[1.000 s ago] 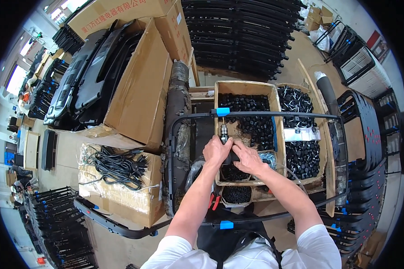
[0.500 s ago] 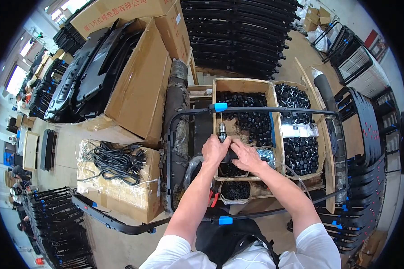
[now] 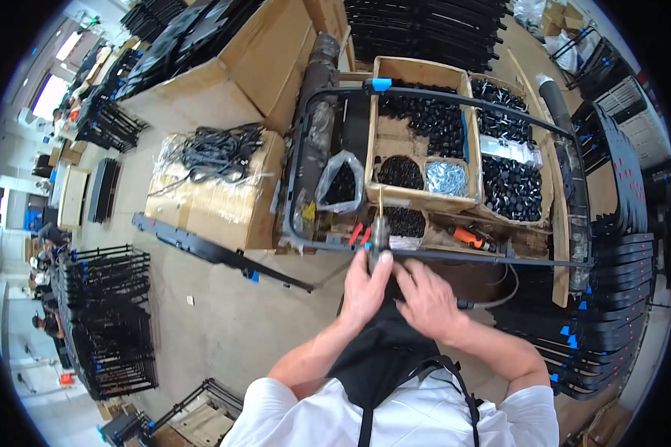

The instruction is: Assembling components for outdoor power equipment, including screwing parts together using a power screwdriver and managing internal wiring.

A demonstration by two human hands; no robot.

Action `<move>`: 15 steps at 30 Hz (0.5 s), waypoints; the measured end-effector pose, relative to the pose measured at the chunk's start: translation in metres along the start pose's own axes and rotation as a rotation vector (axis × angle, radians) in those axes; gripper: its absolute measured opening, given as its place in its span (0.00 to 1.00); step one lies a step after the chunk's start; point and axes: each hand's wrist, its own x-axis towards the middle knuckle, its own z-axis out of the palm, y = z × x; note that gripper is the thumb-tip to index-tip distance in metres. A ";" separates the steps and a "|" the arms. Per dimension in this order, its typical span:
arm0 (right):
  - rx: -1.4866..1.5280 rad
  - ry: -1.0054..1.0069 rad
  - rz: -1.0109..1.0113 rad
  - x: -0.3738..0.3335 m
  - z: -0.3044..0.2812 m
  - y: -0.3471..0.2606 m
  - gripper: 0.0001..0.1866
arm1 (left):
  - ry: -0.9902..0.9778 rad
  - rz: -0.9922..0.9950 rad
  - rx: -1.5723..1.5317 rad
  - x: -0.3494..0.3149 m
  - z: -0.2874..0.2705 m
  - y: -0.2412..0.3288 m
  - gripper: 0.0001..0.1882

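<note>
My left hand [image 3: 364, 292] is wrapped round the front of a drill [image 3: 380, 237], just behind its metal chuck. A thin bit points away from me, over the near edge of the parts boxes. My right hand [image 3: 430, 304] is bent against the drill's rear, and a hose [image 3: 497, 301] emerges beside it; the handle is mostly hidden under my hands. Beneath the drill runs the near rail of a black rectangular frame [image 3: 455, 255], which lies across the boxes. Blue tape [image 3: 382, 84] marks its far rail.
Cardboard trays [image 3: 417, 200] hold black caps [image 3: 425, 112], silver screws [image 3: 446, 179] and dark screws [image 3: 401, 171]. An orange-handled tool [image 3: 470, 238] lies below them. At left, black cables [image 3: 220, 149] top a wrapped carton [image 3: 201, 208]; a loose black rail [image 3: 224, 257] juts out. Black frames [image 3: 611, 298] stack at right.
Both hands have drawn the drill back from the far rail to the near rail. My view has shifted, and the small screw compartments now show uncovered.
</note>
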 end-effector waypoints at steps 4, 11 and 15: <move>0.106 -0.176 0.014 -0.082 0.060 -0.020 0.43 | 0.018 -0.132 0.015 -0.091 -0.018 -0.068 0.24; 0.097 -0.287 0.094 -0.101 0.142 -0.022 0.46 | 0.118 -0.266 0.025 -0.101 -0.032 -0.138 0.24; 0.096 -0.244 0.155 -0.089 0.148 -0.026 0.46 | 0.066 -0.245 0.099 -0.079 -0.041 -0.137 0.26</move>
